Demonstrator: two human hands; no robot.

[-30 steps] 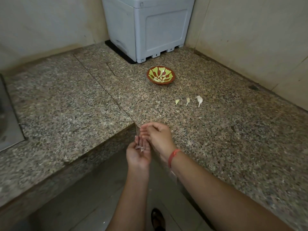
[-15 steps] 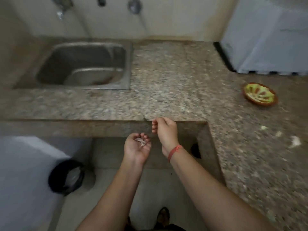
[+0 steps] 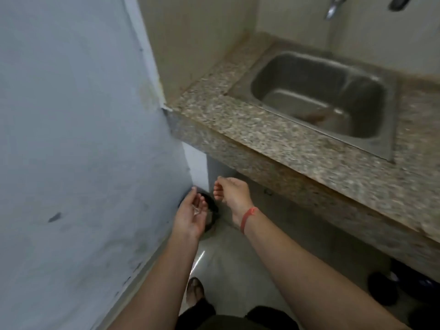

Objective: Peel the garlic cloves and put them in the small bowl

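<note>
Left hand (image 3: 190,216) cups garlic skins (image 3: 195,210) over the black bin (image 3: 212,207) beside the wall (image 3: 83,139); right hand (image 3: 232,191) loosely curled, empty, below the tabletop (image 3: 262,132) edge

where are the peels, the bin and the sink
peels (image 3: 196,210): head view, middle of the pale scraps
bin (image 3: 212,205): head view, its dark rim
sink (image 3: 309,65): head view, back inner wall
</note>
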